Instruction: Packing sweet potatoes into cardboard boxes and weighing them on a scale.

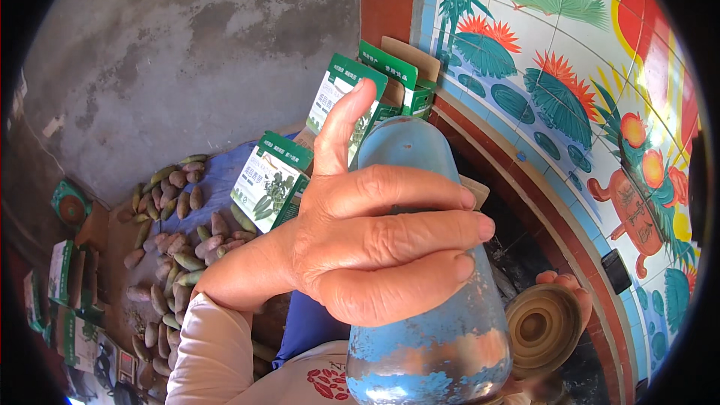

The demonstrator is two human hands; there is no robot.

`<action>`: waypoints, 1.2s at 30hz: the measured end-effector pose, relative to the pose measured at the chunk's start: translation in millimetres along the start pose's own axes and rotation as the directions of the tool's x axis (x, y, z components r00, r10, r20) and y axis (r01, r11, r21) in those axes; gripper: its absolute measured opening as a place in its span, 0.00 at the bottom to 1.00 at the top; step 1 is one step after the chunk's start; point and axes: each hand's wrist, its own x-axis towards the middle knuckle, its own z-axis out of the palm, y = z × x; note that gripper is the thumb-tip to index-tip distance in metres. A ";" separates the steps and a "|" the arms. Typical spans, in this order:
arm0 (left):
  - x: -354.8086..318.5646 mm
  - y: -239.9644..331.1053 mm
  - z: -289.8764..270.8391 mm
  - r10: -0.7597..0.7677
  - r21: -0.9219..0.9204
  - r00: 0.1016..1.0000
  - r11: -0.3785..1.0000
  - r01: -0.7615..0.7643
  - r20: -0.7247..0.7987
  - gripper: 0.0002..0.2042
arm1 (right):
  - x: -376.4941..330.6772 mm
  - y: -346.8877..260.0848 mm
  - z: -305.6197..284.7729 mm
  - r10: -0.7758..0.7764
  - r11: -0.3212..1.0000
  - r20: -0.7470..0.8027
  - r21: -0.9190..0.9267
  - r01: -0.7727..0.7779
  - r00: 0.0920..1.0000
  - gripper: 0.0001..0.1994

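Blue translucent plastic bottle (431, 285), scuffed, raised close before the head camera; left hand (367, 244) wrapped round its middle, forefinger lifted. Right hand (574, 296) holds round brown cap (541, 328). Judgement: keep bottle steady, grip firm, while uncapped.

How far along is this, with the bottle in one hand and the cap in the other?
Done: the brown cap is off, held in the right hand. In hand: the left hand grips the blue-painted bottle, raised close to the camera. Left: the cap is not yet back on. The green cartons stand folded, and many long green-brown fruits lie loose on the ground.
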 end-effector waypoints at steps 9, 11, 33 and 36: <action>6.2 6.7 0.6 -0.095 -0.041 0.993 0.994 0.098 0.066 0.14 | 6.3 -11.7 -8.8 0.058 0.977 0.109 -0.213 -0.034 0.992 0.20; 6.4 6.4 1.8 -0.101 -0.042 0.993 0.994 0.104 0.063 0.13 | 5.9 -11.9 -5.3 0.059 0.977 0.077 -0.209 -0.041 0.995 0.20; 6.5 -0.9 2.6 -0.027 -0.026 0.998 0.999 0.028 0.064 0.13 | 6.5 -12.7 12.8 0.038 0.988 -0.289 -0.132 -0.079 0.957 0.14; 9.0 -0.7 3.2 -0.014 -0.026 0.998 1.000 0.016 0.067 0.13 | 6.7 -15.8 13.4 0.018 0.987 -0.275 -0.147 -0.061 0.961 0.14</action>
